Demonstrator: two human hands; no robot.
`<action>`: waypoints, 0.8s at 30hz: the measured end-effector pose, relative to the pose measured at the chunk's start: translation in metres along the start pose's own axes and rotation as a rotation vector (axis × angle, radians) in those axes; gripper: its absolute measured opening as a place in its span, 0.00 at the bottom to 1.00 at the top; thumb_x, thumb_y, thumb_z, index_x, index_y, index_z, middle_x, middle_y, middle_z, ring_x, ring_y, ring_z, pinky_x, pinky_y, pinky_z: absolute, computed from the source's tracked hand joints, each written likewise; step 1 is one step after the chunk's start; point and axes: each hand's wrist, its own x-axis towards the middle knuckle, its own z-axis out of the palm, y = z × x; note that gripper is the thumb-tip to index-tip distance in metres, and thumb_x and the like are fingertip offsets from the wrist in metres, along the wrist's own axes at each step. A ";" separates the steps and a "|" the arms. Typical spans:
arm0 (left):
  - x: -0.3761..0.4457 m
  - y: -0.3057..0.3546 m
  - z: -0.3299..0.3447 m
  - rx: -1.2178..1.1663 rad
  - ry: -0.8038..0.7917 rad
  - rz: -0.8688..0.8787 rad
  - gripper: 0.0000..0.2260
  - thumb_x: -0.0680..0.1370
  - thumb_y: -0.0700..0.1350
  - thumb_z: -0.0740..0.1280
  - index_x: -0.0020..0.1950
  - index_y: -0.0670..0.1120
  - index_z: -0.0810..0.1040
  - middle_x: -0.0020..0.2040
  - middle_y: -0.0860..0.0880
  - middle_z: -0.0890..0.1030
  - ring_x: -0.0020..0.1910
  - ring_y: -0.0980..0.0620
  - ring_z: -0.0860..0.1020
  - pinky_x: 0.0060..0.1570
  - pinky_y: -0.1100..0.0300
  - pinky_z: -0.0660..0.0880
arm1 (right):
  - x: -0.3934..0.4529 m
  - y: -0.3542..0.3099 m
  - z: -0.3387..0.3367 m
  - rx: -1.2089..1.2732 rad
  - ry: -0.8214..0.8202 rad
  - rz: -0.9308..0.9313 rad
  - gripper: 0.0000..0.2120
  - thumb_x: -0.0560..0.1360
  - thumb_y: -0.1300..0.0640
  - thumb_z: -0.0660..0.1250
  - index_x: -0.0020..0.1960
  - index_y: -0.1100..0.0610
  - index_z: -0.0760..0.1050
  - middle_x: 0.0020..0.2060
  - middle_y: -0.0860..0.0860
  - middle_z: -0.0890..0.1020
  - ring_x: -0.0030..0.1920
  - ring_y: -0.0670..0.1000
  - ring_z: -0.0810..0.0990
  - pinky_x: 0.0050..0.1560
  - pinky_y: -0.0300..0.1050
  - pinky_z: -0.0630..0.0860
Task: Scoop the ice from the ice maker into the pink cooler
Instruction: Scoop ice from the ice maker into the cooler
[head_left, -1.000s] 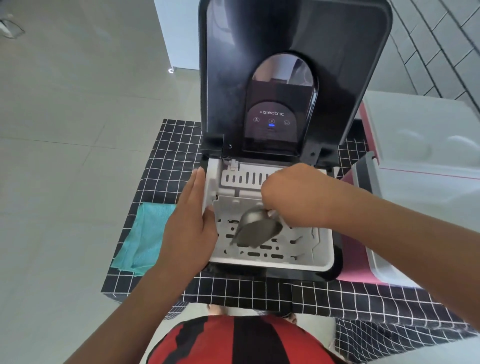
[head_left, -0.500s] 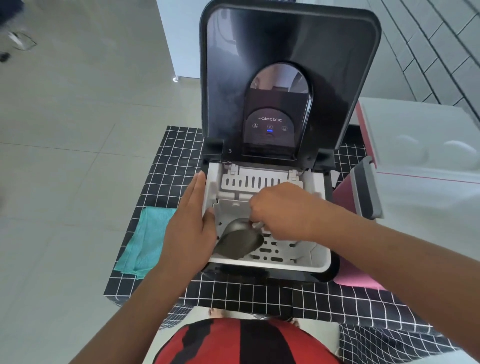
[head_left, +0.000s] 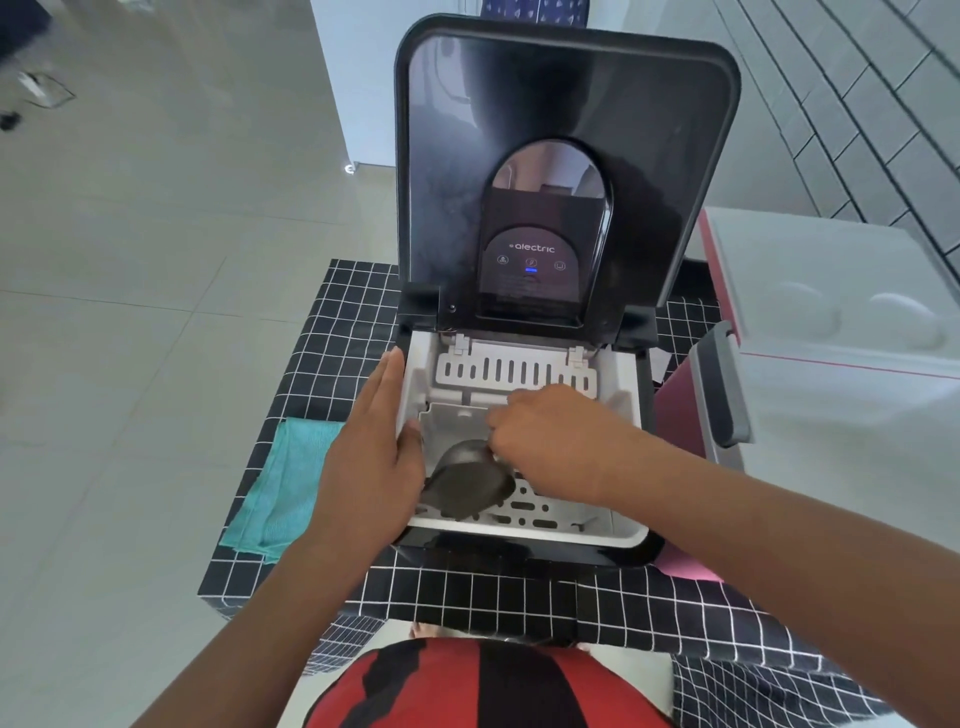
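The right hand (head_left: 550, 447), gripping the scoop (head_left: 467, 486), has swept it toward the basket's (head_left: 618, 525) left front, where no ice shows; the flat left hand (head_left: 371, 457) steadies the ice maker (head_left: 524, 551).

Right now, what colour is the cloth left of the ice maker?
Teal, plain; the head view shows the cloth best.

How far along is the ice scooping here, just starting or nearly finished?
Early or midway, hard to tell. Done: the ice maker's lid is up and the pink cooler stands open beside it. In hand: the right hand holds the scoop in the basket; the left hand steadies the machine. No ice is visible anywhere.
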 end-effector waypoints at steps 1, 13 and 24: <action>0.000 0.000 0.000 -0.001 -0.003 0.000 0.29 0.81 0.42 0.59 0.79 0.56 0.51 0.78 0.61 0.55 0.72 0.68 0.53 0.67 0.69 0.54 | 0.001 0.001 0.000 0.001 0.006 0.026 0.08 0.70 0.67 0.66 0.46 0.56 0.79 0.39 0.50 0.75 0.43 0.53 0.76 0.38 0.48 0.73; -0.001 0.000 -0.001 0.001 -0.017 0.005 0.30 0.80 0.40 0.59 0.79 0.56 0.51 0.78 0.60 0.56 0.75 0.60 0.57 0.68 0.64 0.55 | -0.025 0.008 -0.006 -0.053 -0.113 0.094 0.05 0.69 0.65 0.64 0.41 0.56 0.75 0.37 0.51 0.77 0.41 0.54 0.78 0.35 0.46 0.70; -0.001 -0.001 0.000 0.017 -0.012 0.000 0.30 0.81 0.41 0.59 0.79 0.55 0.51 0.78 0.60 0.55 0.76 0.60 0.56 0.68 0.66 0.54 | -0.039 0.022 -0.051 -0.128 -0.071 0.322 0.10 0.68 0.61 0.62 0.31 0.56 0.64 0.29 0.48 0.67 0.28 0.50 0.68 0.29 0.41 0.61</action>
